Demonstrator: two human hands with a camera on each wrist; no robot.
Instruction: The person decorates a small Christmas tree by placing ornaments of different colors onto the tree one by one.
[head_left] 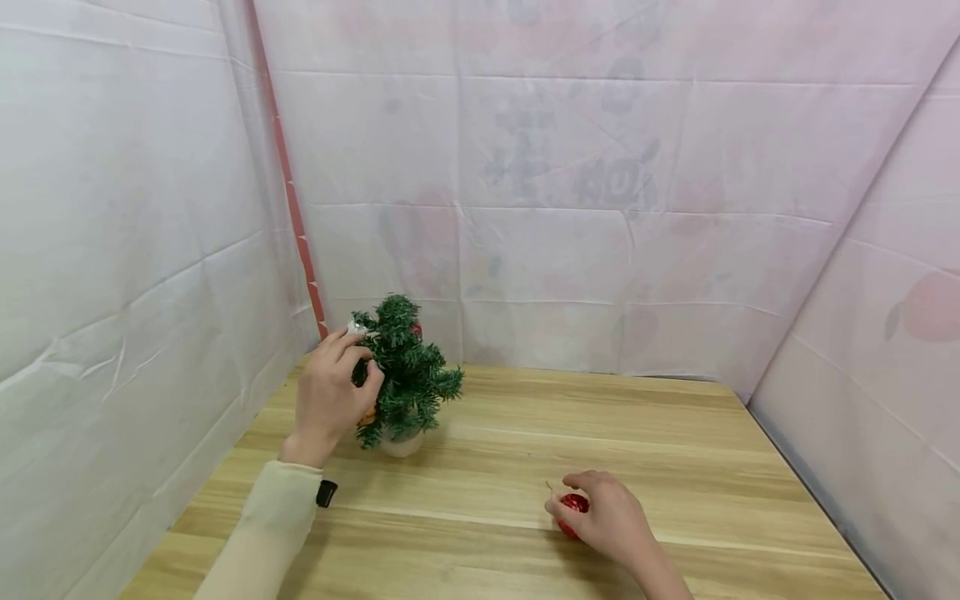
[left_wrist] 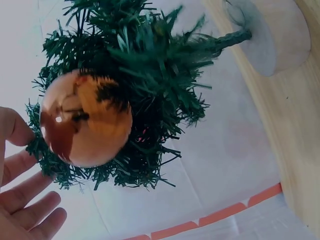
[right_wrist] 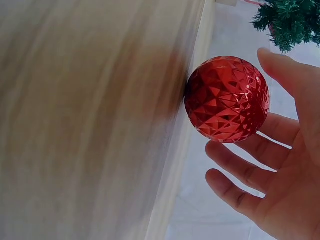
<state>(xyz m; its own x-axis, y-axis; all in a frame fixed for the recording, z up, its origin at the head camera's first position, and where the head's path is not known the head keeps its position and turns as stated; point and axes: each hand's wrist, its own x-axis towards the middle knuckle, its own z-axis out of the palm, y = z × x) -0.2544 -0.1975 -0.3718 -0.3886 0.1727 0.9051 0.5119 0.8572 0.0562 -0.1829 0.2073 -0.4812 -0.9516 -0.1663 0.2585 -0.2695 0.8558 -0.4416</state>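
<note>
A small green artificial Christmas tree [head_left: 408, 367] in a pale round base [head_left: 402, 444] stands at the table's left. My left hand [head_left: 330, 396] is at its left side, thumb and index finger pinching a branch tip; the other fingers are loosely extended. A shiny orange bauble [left_wrist: 85, 120] hangs on the tree close to this hand. Near the table's front, my right hand [head_left: 611, 512] is around a red faceted bauble [right_wrist: 227, 99] on the table. Its thumb stands apart from the bauble and its fingers extend loosely behind it.
A white ornament [head_left: 357, 328] and a red ornament [head_left: 417, 331] show on the tree's upper branches. The wood-grain table [head_left: 480, 483] is enclosed at the back and sides by pale cloth walls [head_left: 555, 250]. A thin gold loop [head_left: 549, 486] sticks up by the red bauble.
</note>
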